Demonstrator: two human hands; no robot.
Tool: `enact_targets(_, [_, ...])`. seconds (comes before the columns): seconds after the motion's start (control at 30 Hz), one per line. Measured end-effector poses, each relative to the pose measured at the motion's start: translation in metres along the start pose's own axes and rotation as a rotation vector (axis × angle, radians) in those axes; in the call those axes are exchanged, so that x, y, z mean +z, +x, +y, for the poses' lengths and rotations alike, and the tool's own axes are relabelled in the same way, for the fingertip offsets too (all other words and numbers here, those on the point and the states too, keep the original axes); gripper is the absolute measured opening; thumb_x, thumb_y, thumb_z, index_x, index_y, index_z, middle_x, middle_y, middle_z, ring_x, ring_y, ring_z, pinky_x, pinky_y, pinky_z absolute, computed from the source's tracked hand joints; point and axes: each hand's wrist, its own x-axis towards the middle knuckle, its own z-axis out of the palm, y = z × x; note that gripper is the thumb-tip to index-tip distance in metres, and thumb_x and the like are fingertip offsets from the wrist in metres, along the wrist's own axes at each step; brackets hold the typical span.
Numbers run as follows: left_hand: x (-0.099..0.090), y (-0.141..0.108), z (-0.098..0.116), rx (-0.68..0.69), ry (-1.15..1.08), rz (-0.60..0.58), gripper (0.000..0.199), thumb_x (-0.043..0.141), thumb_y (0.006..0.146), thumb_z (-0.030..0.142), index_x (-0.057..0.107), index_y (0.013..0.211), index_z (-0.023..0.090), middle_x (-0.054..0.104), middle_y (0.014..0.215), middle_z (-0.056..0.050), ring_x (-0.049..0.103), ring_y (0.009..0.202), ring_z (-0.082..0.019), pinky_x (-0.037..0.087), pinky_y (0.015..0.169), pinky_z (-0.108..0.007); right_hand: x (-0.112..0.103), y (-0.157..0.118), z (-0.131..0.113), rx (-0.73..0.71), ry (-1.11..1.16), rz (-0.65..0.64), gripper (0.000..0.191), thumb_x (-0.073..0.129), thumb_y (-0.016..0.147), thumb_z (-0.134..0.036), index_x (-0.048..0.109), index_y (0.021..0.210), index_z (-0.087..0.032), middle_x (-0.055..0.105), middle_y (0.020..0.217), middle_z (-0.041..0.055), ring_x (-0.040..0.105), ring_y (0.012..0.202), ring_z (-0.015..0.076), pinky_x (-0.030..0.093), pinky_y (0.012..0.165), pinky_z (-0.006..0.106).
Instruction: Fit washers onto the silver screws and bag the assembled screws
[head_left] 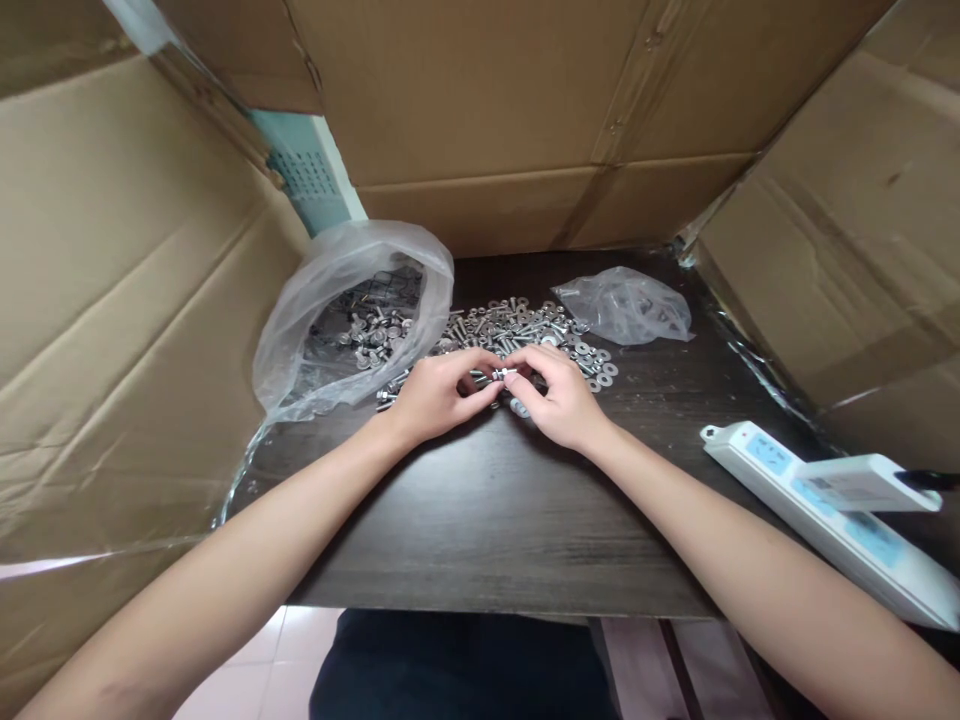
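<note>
Between the fingertips of both hands sits a small silver bolt, held roughly level above the near edge of a heap of hardware. My left hand pinches its left end, and my right hand pinches the right end between thumb and forefinger. Parts of the bolt are hidden by the fingers, and I cannot tell exactly which pieces are on it. Just behind the hands lies a pile of loose bolts, nuts and washers. Flat washers spread out at its right side.
An open clear plastic bag with bolts inside stands at the left. A smaller crumpled plastic bag lies at the back right. A white power strip with a plugged-in adapter is at the right. Cardboard walls enclose the dark table.
</note>
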Motion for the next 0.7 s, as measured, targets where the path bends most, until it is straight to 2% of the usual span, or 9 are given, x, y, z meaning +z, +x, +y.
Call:
enact_targets(0.5, [-0.0004, 0.0002, 0.0015, 0.009, 0.021, 0.009, 0.02, 0.068, 0.089, 0.021, 0.069, 0.109, 0.018, 0.076, 0.093, 0.0, 0.067, 0.06, -0.007, 0.05, 0.06, -0.017, 0.0002, -0.0005, 0.0007, -0.002, 0.001, -0.021, 0.017, 0.054, 0.098, -0.026, 0.065, 0.085, -0.021, 0.069, 0.082, 0.0034, 0.06, 0.084, 0.023, 0.043, 0.084, 0.04])
enact_targets(0.7, [0.0, -0.0006, 0.0008, 0.006, 0.012, 0.006, 0.019, 0.069, 0.09, 0.021, 0.069, 0.108, 0.018, 0.076, 0.092, 0.0, 0.066, 0.059, -0.007, 0.05, 0.06, -0.017, 0.0003, -0.0009, 0.0005, -0.009, 0.01, 0.006, 0.008, 0.058, 0.093, -0.025, 0.066, 0.094, -0.021, 0.069, 0.084, 0.0033, 0.061, 0.084, 0.0231, 0.044, 0.083, 0.04])
